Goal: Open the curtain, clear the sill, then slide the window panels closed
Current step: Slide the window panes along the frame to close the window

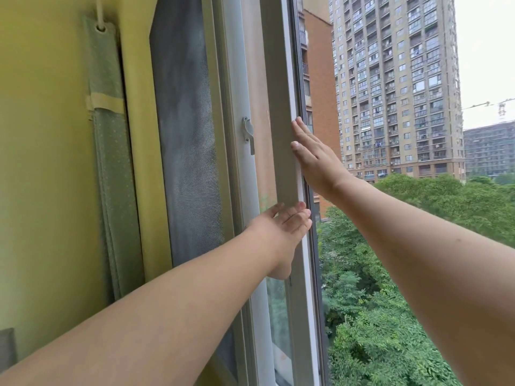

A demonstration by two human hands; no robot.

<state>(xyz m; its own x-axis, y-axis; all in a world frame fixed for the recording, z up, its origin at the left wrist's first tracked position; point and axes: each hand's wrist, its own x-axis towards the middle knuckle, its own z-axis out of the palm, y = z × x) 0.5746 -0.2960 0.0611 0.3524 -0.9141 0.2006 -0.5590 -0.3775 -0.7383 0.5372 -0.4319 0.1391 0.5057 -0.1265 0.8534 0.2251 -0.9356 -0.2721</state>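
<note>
The white sliding window panel's upright frame (281, 112) runs down the middle of the view, with open air to its right. My right hand (315, 160) lies flat against the frame's right edge, fingers straight and pointing up. Lower down, my left hand (284, 229) rests against the same frame, fingers curled loosely around its edge. A metal latch (249, 135) sits on the neighbouring stile to the left. The green curtain (111, 162) is gathered at the far left, bound with a tie. The sill is out of view.
A dark mesh screen panel (186, 135) stands between the curtain and the window frames. The yellow wall (41, 162) fills the left. Outside are a tall apartment block (395, 79) and treetops (390, 302).
</note>
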